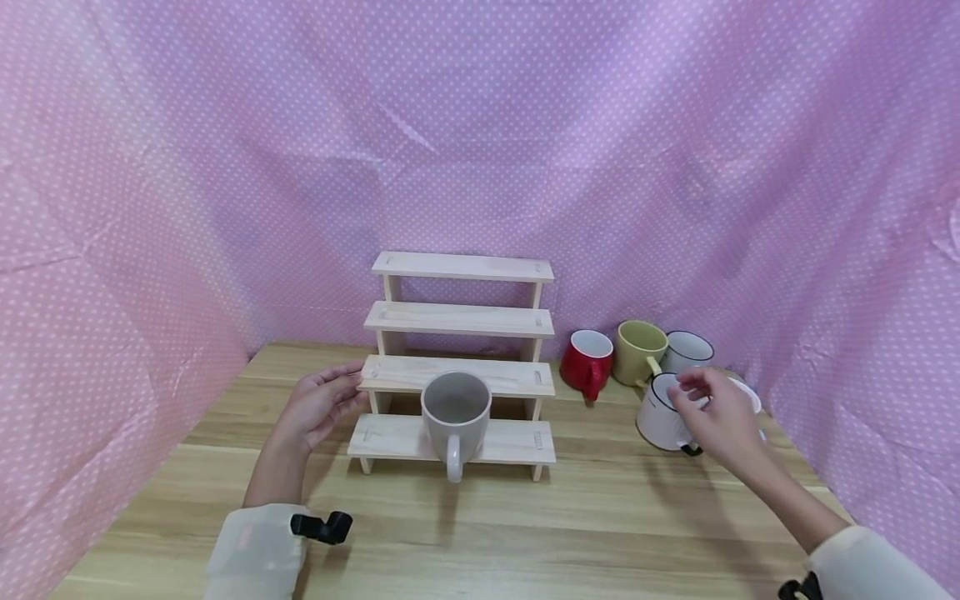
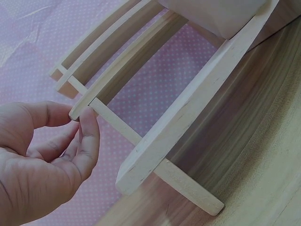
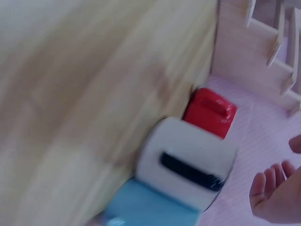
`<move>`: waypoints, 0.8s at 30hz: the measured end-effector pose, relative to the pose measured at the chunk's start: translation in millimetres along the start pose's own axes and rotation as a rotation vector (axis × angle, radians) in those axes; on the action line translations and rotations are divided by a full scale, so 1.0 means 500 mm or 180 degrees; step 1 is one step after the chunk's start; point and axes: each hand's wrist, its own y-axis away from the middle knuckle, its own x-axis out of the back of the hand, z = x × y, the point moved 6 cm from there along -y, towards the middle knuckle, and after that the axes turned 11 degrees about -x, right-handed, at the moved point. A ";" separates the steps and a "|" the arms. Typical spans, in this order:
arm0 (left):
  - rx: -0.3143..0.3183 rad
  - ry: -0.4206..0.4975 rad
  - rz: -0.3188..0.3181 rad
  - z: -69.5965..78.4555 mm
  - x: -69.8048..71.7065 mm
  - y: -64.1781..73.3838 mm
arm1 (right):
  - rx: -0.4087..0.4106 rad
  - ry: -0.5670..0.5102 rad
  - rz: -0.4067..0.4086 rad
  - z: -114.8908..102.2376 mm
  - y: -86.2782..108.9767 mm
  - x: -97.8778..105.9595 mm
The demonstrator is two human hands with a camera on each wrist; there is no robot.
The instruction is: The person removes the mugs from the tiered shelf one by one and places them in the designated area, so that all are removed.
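A pale wooden stepped shelf (image 1: 457, 319) with several steps stands in the middle of the table. On its lowest step is a grey mug (image 1: 474, 429), upright, handle toward me. My left hand (image 1: 322, 407) is at the shelf's left side; in the left wrist view its fingertips pinch the end of one step board (image 2: 84, 104). My right hand (image 1: 720, 412) hovers over a white mug (image 1: 660, 425) with a dark rim and black handle, fingers loosely bent and holding nothing. A blue mug (image 3: 150, 207) beside it is mostly hidden by that hand in the head view.
Right of the shelf stand a red mug (image 1: 573, 368), a yellow-green mug (image 1: 630, 360) and another dark-rimmed mug (image 1: 677, 362) near the back. A pink dotted cloth (image 1: 465, 125) hangs behind and along both sides of the wooden table (image 1: 480, 542).
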 end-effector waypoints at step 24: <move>-0.0035 0.0016 -0.0026 0.004 -0.003 0.003 | 0.1265 -0.0277 -0.1991 -0.236 0.064 -0.191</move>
